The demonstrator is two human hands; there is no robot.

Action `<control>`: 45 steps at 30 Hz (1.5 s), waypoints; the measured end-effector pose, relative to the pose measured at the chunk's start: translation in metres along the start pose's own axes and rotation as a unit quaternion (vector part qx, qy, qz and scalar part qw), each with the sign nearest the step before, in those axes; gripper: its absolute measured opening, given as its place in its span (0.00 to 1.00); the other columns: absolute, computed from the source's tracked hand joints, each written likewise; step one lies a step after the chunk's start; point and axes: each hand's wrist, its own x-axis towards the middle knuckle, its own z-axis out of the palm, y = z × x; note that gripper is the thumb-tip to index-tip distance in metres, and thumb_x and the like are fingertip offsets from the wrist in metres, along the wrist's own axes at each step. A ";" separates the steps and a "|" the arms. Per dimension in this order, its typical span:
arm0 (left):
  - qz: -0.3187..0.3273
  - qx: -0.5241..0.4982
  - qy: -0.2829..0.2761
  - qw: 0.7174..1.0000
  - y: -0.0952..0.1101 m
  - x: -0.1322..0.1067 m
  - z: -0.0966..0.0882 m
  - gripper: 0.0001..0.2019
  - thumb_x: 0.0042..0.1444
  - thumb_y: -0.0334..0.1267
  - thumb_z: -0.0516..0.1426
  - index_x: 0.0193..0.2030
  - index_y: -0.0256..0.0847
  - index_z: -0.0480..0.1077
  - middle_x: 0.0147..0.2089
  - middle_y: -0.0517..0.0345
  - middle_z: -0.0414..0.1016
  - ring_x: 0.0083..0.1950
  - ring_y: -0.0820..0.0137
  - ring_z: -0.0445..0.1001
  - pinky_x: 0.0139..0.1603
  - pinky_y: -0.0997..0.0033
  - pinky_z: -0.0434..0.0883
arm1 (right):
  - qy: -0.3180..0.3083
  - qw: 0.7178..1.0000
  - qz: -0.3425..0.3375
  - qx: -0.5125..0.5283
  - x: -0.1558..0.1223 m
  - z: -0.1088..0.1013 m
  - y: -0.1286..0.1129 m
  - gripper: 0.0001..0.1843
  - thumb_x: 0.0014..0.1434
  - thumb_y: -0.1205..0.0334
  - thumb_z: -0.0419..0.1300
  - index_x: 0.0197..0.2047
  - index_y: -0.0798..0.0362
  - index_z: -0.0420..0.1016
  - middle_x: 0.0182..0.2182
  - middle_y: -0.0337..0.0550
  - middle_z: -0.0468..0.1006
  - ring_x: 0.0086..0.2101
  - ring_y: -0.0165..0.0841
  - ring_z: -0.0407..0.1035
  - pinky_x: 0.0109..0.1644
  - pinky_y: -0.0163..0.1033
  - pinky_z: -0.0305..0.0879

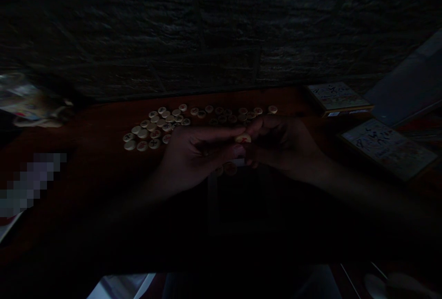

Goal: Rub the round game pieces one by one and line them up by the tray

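My left hand [193, 154] and my right hand [288, 149] meet over the table. Between their fingertips is a round, pale Chinese chess piece [243, 138] with a red character on its face. Thumbs and fingers of both hands press on it from either side. A small pale patch [238, 162] shows just under the fingers; its kind is too dark to tell. Many similar chess pieces [151, 126] lie behind and to the left of my hands, some with dark characters, some with red. Two more pieces [230, 168] sit below my hands, partly hidden.
The reddish-brown table [103, 119] runs up to a dark stone-textured wall [221, 27]. Two flat printed boxes [340, 96] lie at the right. A clear packet [20, 96] is at the far left. A dim rectangular frame [214, 198] lies in front of me.
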 end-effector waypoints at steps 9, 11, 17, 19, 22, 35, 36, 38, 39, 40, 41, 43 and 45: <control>-0.036 -0.061 0.019 0.997 -0.002 0.000 0.000 0.12 0.59 0.34 0.69 0.49 0.45 0.84 0.42 0.57 0.88 0.39 0.65 0.88 0.42 0.70 0.86 | -0.017 1.000 0.003 0.008 0.001 0.001 -0.005 0.14 0.53 0.56 0.77 0.35 0.55 0.80 0.27 0.39 0.82 0.25 0.29 0.77 0.29 0.33 0.77; -0.034 -0.066 0.010 0.997 -0.003 0.000 -0.001 0.13 0.58 0.32 0.69 0.50 0.45 0.83 0.43 0.57 0.88 0.40 0.65 0.87 0.43 0.69 0.86 | -0.014 1.000 0.008 0.006 0.001 0.001 -0.006 0.14 0.55 0.54 0.76 0.34 0.56 0.80 0.27 0.40 0.83 0.25 0.29 0.78 0.29 0.33 0.77; -0.028 -0.075 -0.008 0.997 -0.005 -0.001 0.001 0.16 0.56 0.30 0.70 0.52 0.44 0.83 0.42 0.57 0.88 0.39 0.65 0.87 0.43 0.68 0.86 | -0.005 1.000 0.016 -0.002 0.000 0.002 -0.008 0.15 0.57 0.52 0.74 0.34 0.56 0.81 0.26 0.40 0.82 0.24 0.29 0.78 0.28 0.32 0.76; -0.018 -0.069 -0.012 0.997 -0.005 -0.001 0.002 0.16 0.56 0.30 0.70 0.51 0.45 0.83 0.41 0.58 0.88 0.39 0.65 0.87 0.43 0.68 0.86 | -0.004 1.000 0.013 -0.003 0.000 0.002 -0.006 0.15 0.57 0.53 0.74 0.33 0.56 0.80 0.25 0.40 0.82 0.24 0.29 0.77 0.27 0.31 0.76; -0.008 -0.055 -0.014 0.998 -0.006 -0.001 0.003 0.14 0.58 0.31 0.69 0.50 0.47 0.83 0.43 0.58 0.88 0.39 0.65 0.87 0.43 0.67 0.86 | -0.005 1.000 0.015 -0.001 0.000 0.001 -0.005 0.15 0.56 0.53 0.75 0.32 0.57 0.80 0.24 0.39 0.81 0.23 0.28 0.76 0.25 0.30 0.74; -0.086 -0.102 0.040 0.990 -0.002 0.002 0.001 0.09 0.58 0.35 0.69 0.46 0.42 0.83 0.40 0.57 0.88 0.37 0.66 0.87 0.40 0.71 0.85 | 0.030 0.999 -0.015 -0.009 0.003 -0.001 -0.002 0.14 0.54 0.54 0.76 0.37 0.55 0.82 0.27 0.39 0.82 0.25 0.29 0.77 0.30 0.33 0.76; -0.095 -0.101 0.043 0.989 -0.001 0.002 0.001 0.08 0.59 0.35 0.69 0.46 0.42 0.83 0.40 0.58 0.88 0.36 0.66 0.87 0.40 0.72 0.85 | 0.033 0.999 -0.019 -0.009 0.003 0.000 -0.001 0.14 0.54 0.54 0.76 0.37 0.55 0.83 0.27 0.38 0.82 0.25 0.29 0.77 0.30 0.33 0.76; -0.100 -0.101 0.047 0.989 0.000 0.002 0.001 0.07 0.61 0.35 0.68 0.46 0.43 0.83 0.39 0.58 0.88 0.36 0.67 0.87 0.40 0.72 0.85 | 0.037 0.999 -0.026 -0.012 0.003 0.000 -0.001 0.14 0.54 0.53 0.76 0.37 0.54 0.83 0.27 0.38 0.82 0.25 0.28 0.77 0.30 0.32 0.76; -0.099 -0.103 0.046 0.989 0.001 0.003 0.001 0.07 0.61 0.35 0.67 0.46 0.43 0.83 0.39 0.59 0.88 0.36 0.67 0.87 0.39 0.73 0.85 | 0.039 0.999 -0.028 -0.015 0.003 0.000 -0.002 0.14 0.54 0.53 0.76 0.37 0.54 0.84 0.26 0.38 0.82 0.25 0.28 0.77 0.30 0.32 0.76; -0.098 -0.106 0.046 0.988 0.001 0.003 0.001 0.07 0.62 0.34 0.67 0.46 0.43 0.83 0.39 0.59 0.87 0.36 0.67 0.87 0.39 0.73 0.85 | 0.042 0.999 -0.031 -0.017 0.002 0.001 -0.002 0.14 0.54 0.53 0.76 0.36 0.54 0.84 0.26 0.38 0.82 0.25 0.28 0.77 0.30 0.31 0.76; -0.098 -0.110 0.046 0.988 0.001 0.003 0.001 0.07 0.62 0.34 0.66 0.46 0.43 0.83 0.38 0.59 0.87 0.36 0.67 0.87 0.39 0.73 0.85 | 0.045 0.998 -0.032 -0.017 0.002 0.001 -0.003 0.14 0.54 0.53 0.76 0.36 0.54 0.84 0.26 0.38 0.82 0.25 0.28 0.77 0.30 0.31 0.76; -0.097 -0.119 0.044 0.987 0.001 0.004 0.001 0.06 0.62 0.33 0.66 0.45 0.43 0.84 0.38 0.59 0.87 0.36 0.67 0.87 0.39 0.73 0.85 | 0.055 0.998 -0.033 -0.014 0.002 0.001 -0.003 0.13 0.54 0.54 0.76 0.36 0.54 0.84 0.26 0.38 0.82 0.25 0.28 0.77 0.30 0.31 0.76; -0.095 -0.129 0.047 0.986 0.001 0.004 0.001 0.06 0.62 0.32 0.66 0.44 0.44 0.84 0.37 0.59 0.87 0.35 0.68 0.87 0.38 0.74 0.85 | 0.065 0.997 -0.031 -0.014 0.002 0.001 -0.003 0.14 0.54 0.54 0.77 0.36 0.54 0.84 0.26 0.38 0.82 0.25 0.28 0.77 0.29 0.32 0.76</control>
